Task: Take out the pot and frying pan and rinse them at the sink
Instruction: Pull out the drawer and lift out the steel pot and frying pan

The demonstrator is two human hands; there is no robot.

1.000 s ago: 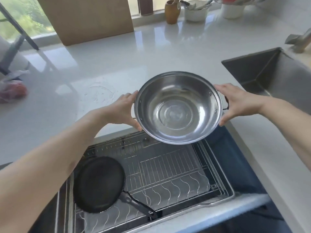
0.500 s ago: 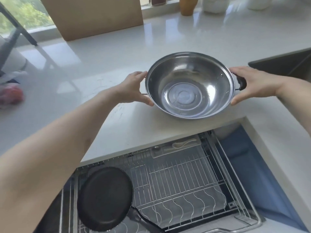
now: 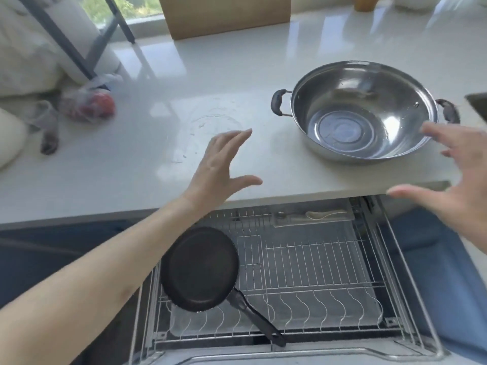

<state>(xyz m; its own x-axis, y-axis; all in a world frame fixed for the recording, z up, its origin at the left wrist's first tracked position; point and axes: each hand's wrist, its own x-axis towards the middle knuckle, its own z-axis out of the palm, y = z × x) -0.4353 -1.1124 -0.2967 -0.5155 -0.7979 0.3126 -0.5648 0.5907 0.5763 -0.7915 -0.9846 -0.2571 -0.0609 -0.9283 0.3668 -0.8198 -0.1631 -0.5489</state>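
Note:
The stainless steel pot (image 3: 363, 111) with two black side handles rests upright on the white countertop (image 3: 210, 83), near its front edge at the right. The black frying pan (image 3: 199, 267) lies in the pulled-out wire rack drawer (image 3: 316, 262) below, handle pointing toward the lower right. My left hand (image 3: 218, 169) hovers open over the counter, left of the pot and apart from it. My right hand (image 3: 453, 185) hangs open at the right, just in front of the pot's rim, holding nothing.
A corner of the dark sink (image 3: 478, 100) shows at the right edge. A plastic bag with red items (image 3: 89, 105) lies at the left. A cardboard box (image 3: 224, 14) stands at the back. A white spoon (image 3: 326, 214) lies at the drawer's rear.
The pot was set down on the counter and both hands let go of its handles. Both hands have drawn back toward me with fingers spread.

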